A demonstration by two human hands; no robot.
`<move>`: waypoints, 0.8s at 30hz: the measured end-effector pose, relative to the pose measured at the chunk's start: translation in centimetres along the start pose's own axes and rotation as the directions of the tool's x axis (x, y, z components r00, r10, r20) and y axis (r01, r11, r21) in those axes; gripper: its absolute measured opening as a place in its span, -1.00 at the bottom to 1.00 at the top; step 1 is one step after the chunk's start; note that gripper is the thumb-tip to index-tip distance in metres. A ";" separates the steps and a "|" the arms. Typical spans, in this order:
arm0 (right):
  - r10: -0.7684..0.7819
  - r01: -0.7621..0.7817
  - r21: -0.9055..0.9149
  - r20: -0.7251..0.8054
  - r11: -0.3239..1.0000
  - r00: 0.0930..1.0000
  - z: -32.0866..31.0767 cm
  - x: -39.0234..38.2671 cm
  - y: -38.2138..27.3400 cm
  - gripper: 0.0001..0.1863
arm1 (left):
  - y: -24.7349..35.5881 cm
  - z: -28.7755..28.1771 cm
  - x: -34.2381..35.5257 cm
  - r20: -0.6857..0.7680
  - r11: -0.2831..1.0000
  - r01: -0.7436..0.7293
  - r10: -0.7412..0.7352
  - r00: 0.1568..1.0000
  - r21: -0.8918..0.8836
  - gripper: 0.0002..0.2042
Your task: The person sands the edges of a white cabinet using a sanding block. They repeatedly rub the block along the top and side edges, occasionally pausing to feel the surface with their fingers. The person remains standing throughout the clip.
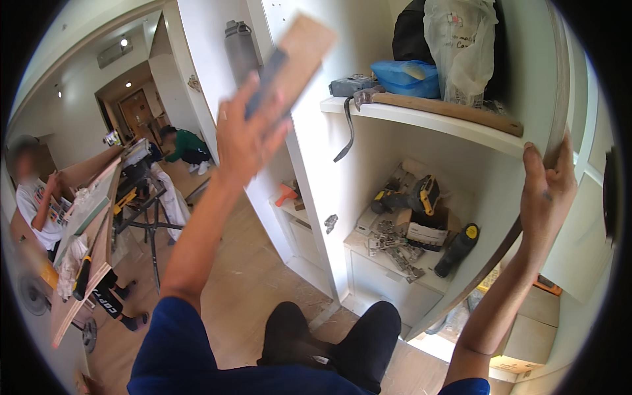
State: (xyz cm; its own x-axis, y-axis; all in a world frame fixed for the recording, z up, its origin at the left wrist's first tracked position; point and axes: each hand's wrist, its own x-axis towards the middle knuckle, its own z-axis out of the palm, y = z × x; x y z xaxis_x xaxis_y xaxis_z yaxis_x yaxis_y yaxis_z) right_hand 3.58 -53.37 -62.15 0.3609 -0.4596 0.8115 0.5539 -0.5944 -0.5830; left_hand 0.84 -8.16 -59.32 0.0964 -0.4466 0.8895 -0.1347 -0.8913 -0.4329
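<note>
Raised at upper centre, my left hand (250,128) grips a flat, light-brown wooden block (299,52) with a dark grey strip along it, blurred. My right hand (548,187) is closed on the edge of an open white cabinet door (558,92), which has a brown strip along it. A hammer (447,113) with a wooden handle lies on the upper shelf (342,106), beside a tape measure, a blue bag (401,77) and a plastic bag. A yellow-and-black drill (424,193), metal hinges (392,247) and a small box sit in the lower compartment.
At left, a person (36,210) in a white shirt stands by boards (92,224) on folding stands; another crouches in green (184,145) behind. A grey bottle (237,46) stands in the adjoining compartment. Cardboard boxes (530,339) lie at lower right.
</note>
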 end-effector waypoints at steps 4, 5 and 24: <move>0.016 -0.017 -0.048 -0.027 0.999 1.000 0.2 -0.1 0.3 -0.22 | -0.4 0.0 -2.0 0.188 0.989 -0.125 0.108 0.976 0.084 -0.43; 0.008 -0.011 -0.063 -0.042 0.998 0.999 0.6 -0.1 0.6 -0.21 | -1.6 0.8 0.1 0.104 0.981 -0.179 0.171 0.980 0.074 -0.45; 0.015 -0.016 -0.085 -0.006 0.996 1.000 0.6 -0.1 1.6 -0.29 | -5.8 1.2 11.7 -0.047 0.981 -0.125 0.133 0.990 0.146 -0.51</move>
State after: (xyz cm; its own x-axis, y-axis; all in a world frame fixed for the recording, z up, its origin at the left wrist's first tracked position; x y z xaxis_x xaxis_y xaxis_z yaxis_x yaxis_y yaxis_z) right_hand 4.91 -53.90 -63.14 0.3647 -0.4729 0.8021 0.4826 -0.6407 -0.5972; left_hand 3.96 -8.36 -46.57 0.0316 -0.5570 0.8299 -0.0007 -0.8303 -0.5573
